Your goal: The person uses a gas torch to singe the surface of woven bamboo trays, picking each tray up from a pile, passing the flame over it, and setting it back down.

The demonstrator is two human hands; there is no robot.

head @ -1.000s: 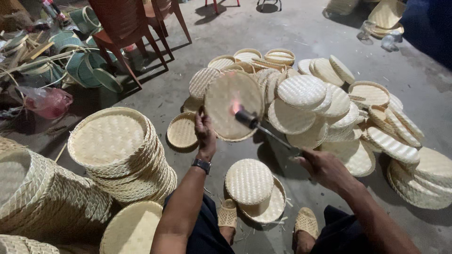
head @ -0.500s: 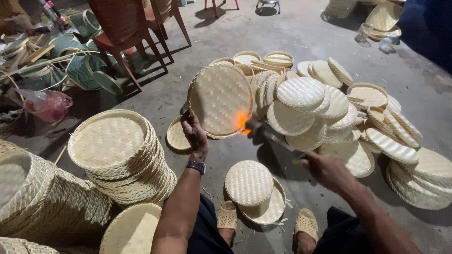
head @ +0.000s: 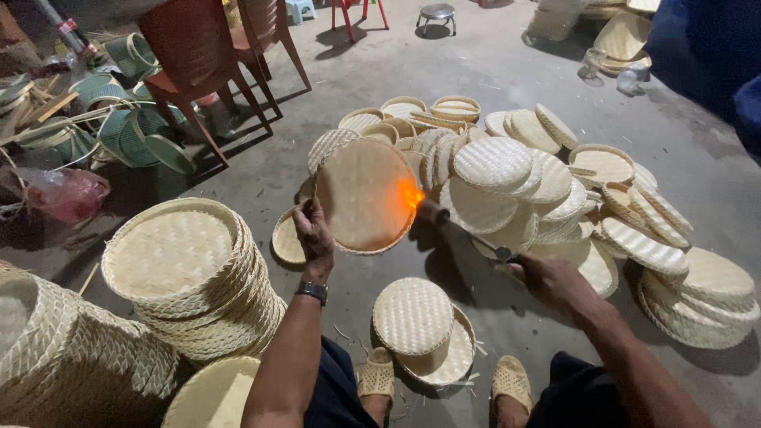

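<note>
My left hand [head: 314,233] grips the lower left rim of a round woven bamboo tray [head: 361,196], held upright and tilted toward me. My right hand [head: 547,277] holds a long-nozzled gas torch [head: 468,234]. The torch's orange flame [head: 409,193] licks the tray's right edge. A watch sits on my left wrist. Between my sandalled feet lies a small woven lid on a shallow basket [head: 418,325].
A tall stack of woven trays [head: 186,277] stands at my left, with larger baskets [head: 55,357] nearer the corner. A wide heap of woven lids and trays [head: 571,190] spreads on the floor ahead and to the right. Red chairs [head: 206,55] and green baskets [head: 135,135] are at the far left.
The tray has turned in my left hand, and the flame has moved from the tray's lower edge up to its right edge. My right hand has shifted slightly right.
</note>
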